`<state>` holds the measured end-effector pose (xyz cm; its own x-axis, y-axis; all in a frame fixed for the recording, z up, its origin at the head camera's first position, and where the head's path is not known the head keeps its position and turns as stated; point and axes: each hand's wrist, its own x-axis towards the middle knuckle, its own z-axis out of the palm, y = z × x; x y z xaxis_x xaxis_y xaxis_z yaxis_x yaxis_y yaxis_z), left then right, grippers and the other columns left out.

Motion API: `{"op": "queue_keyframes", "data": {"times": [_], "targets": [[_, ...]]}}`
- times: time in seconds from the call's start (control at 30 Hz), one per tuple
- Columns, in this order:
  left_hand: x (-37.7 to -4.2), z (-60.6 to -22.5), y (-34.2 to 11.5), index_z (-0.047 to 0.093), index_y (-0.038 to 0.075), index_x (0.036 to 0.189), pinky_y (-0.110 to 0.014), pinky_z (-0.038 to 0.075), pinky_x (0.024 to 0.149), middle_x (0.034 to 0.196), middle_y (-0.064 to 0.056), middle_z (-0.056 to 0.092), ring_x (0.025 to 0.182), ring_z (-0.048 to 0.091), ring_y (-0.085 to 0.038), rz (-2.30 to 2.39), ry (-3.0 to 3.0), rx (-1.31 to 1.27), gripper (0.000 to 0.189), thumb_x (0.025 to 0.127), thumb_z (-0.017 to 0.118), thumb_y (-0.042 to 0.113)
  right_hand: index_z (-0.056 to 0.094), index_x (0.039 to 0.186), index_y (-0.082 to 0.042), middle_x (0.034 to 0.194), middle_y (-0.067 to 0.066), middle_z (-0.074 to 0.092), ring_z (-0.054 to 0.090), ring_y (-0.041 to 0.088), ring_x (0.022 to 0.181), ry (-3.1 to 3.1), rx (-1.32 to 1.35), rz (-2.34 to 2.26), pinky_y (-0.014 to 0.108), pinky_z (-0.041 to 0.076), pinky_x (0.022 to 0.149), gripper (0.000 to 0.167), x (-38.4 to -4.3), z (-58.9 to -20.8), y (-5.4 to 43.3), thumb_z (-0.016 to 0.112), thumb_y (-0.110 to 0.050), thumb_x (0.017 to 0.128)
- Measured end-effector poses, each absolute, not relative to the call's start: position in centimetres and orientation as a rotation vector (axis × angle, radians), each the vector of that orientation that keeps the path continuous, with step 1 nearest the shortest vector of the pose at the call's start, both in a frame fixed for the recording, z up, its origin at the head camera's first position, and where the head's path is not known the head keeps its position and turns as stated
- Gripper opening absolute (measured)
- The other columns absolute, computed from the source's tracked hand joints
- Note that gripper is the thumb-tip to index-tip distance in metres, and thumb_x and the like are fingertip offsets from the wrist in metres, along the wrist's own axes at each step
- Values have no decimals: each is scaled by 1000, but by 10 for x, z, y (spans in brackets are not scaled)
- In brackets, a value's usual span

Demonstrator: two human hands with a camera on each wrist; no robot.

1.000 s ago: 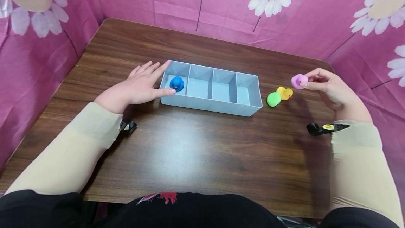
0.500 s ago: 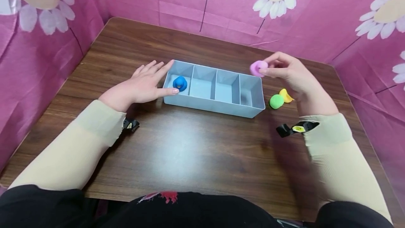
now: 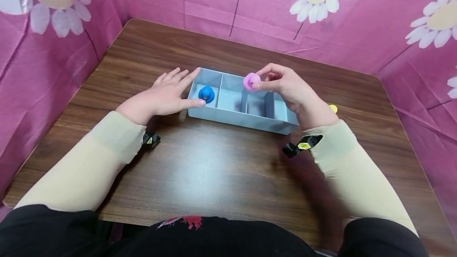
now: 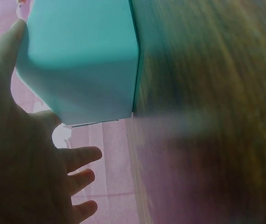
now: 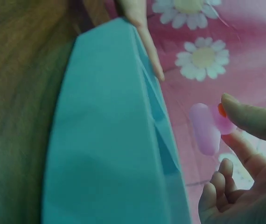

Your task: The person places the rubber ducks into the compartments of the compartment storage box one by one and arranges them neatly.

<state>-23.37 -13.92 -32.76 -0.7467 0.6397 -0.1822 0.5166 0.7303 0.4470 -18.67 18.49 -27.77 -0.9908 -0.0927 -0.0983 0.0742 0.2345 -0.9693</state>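
I am pinching the pink duck in my right hand, holding it above the middle compartments of the grey tray. My left hand is resting spread flat on the surface, fingers touching the tray's left end, where the blue duck is sitting in the leftmost compartment.

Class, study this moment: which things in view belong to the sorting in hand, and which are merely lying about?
In the job:
pink duck, pinched by the right hand
divided tray, steadied by the left hand
blue duck, in the tray's leftmost compartment

Lying about:
yellow duck, mostly hidden
floral cloth
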Motion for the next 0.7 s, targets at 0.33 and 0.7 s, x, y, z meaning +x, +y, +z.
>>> {"op": "queue_keyframes", "data": {"times": [0.33,0.7], "targets": [[-233,-327,-138,-8,33,158,-57,-5,115,163,-18,7,149,-5,-35,539,2608,892,96,89,41,78,76,87,-17,73,3,49,45,19,79,2412,112,-1788,30,37,65,18,-183,-299,154,83,-3,78],[-234,-327,-138,-8,34,158,-57,-4,115,163,-17,8,149,-3,-35,540,2608,886,96,88,42,78,76,93,-9,74,7,45,41,21,83,2485,209,-1702,30,32,64,20,-186,-313,141,87,-9,76]]}}
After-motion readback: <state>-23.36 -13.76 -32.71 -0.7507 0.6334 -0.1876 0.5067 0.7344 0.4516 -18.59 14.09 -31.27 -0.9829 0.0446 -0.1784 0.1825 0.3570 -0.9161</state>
